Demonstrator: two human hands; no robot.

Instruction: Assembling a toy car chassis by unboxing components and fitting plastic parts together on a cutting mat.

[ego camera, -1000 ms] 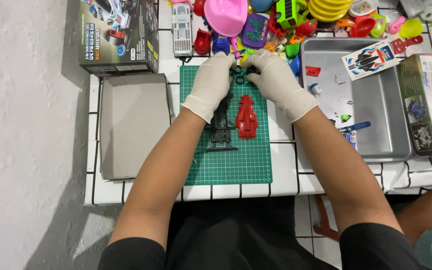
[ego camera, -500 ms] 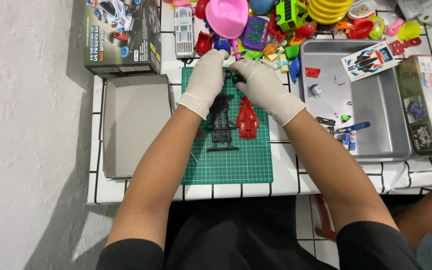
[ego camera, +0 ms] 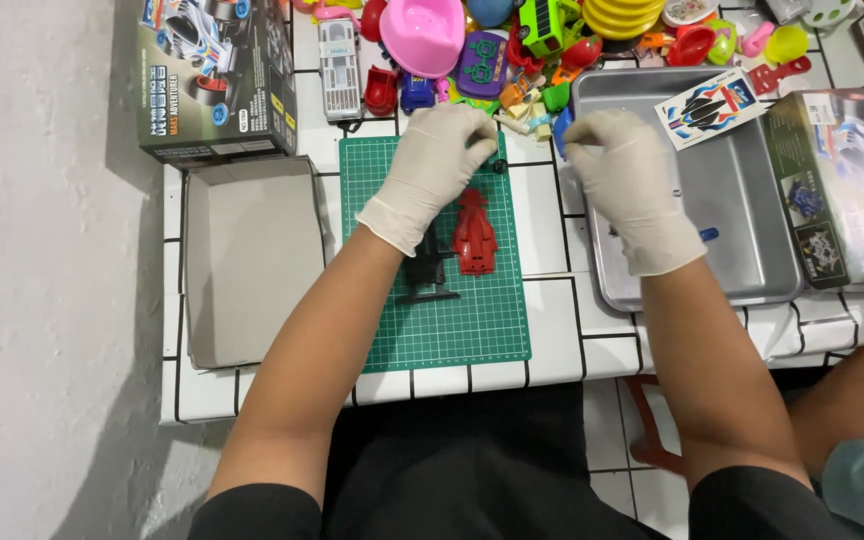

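Observation:
My left hand, in a white glove, rests over the top of the green cutting mat; its fingers curl down and I cannot see what they hold. Under it lie a black toy-car chassis and a red car body shell. A small black wheel sits just beyond the fingertips. My right hand, also gloved, hovers over the left part of the metal tray, fingers bent down with their tips hidden.
An open grey cardboard box lid lies left of the mat. A printed toy-car box stands at the back left, another box at the right. Colourful plastic toys crowd the back. A sticker sheet lies in the tray.
My right hand has left the mat and moved right, over the metal tray. My left hand stays at the mat's top over the chassis.

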